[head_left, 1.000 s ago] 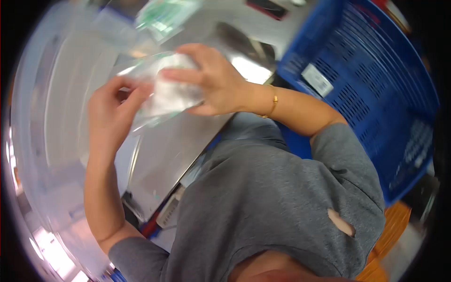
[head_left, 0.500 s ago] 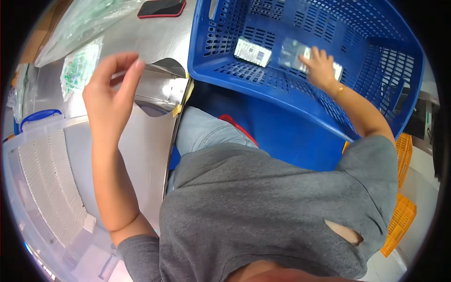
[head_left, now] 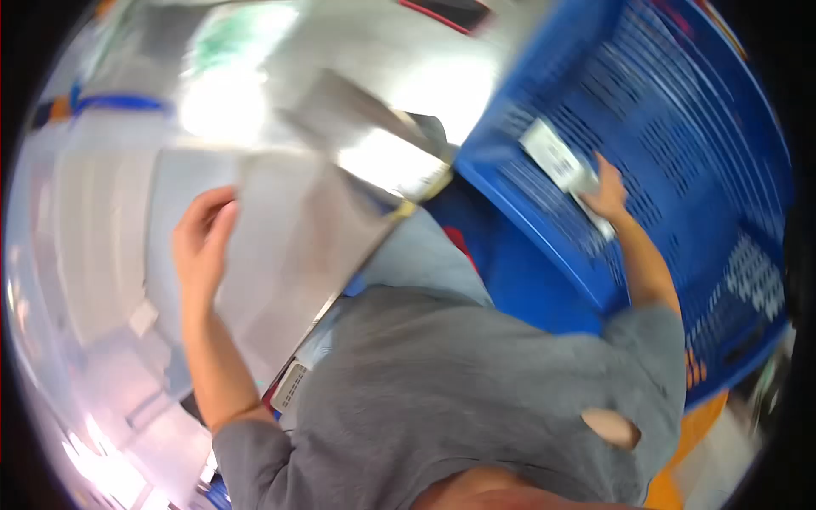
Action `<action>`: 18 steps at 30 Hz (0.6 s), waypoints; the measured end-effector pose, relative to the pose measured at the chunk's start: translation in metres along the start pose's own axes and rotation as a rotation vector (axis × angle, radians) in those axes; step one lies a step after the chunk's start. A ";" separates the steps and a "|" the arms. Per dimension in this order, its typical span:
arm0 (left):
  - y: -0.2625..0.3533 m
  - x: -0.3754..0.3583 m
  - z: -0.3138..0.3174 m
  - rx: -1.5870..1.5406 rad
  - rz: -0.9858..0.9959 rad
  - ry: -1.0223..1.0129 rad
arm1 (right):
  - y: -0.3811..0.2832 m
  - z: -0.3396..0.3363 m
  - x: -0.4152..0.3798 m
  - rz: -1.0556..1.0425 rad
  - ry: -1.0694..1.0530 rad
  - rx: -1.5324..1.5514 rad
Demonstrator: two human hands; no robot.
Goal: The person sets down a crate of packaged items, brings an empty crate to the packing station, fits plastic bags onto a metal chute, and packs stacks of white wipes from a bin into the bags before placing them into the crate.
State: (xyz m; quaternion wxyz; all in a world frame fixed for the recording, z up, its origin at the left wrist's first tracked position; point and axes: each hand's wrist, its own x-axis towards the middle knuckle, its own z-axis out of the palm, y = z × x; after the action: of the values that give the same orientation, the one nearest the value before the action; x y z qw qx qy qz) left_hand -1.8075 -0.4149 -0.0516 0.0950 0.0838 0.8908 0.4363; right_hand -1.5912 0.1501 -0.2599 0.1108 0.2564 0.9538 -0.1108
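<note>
Our left hand (head_left: 201,242) curves loosely, fingers half bent, above the metal worktop (head_left: 280,255); our right hand (head_left: 608,194) reaches a white packet (head_left: 603,225) inside the blue basket (head_left: 680,255), though blur hides whether it grips; a labelled packet (head_left: 552,153) lies just beside, a phone (head_left: 455,12) farther off

red-edged phone (head_left: 450,11) ahead-left of the right hand (head_left: 606,191), shiny bent metal piece (head_left: 387,161) ahead-right of the left hand (head_left: 204,242), whitish slotted object (head_left: 291,387) nearer the body, blurred orange object (head_left: 693,429) behind the right hand
</note>
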 end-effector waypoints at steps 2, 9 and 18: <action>-0.008 0.009 -0.005 0.067 0.014 0.109 | -0.018 -0.029 0.023 -0.283 0.435 0.004; -0.020 0.129 0.053 -0.040 0.343 0.271 | -0.280 -0.193 0.060 -0.907 0.900 0.528; -0.082 0.286 0.088 0.455 -0.203 0.716 | -0.459 -0.138 0.159 -0.715 0.131 0.971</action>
State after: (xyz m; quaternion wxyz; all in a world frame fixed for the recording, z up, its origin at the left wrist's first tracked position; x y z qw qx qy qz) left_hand -2.0683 -0.3311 -0.1972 -0.1986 -0.1420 0.9447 0.2191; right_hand -1.9824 -0.1267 -0.1005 -0.1218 -0.0523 0.8261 -0.5477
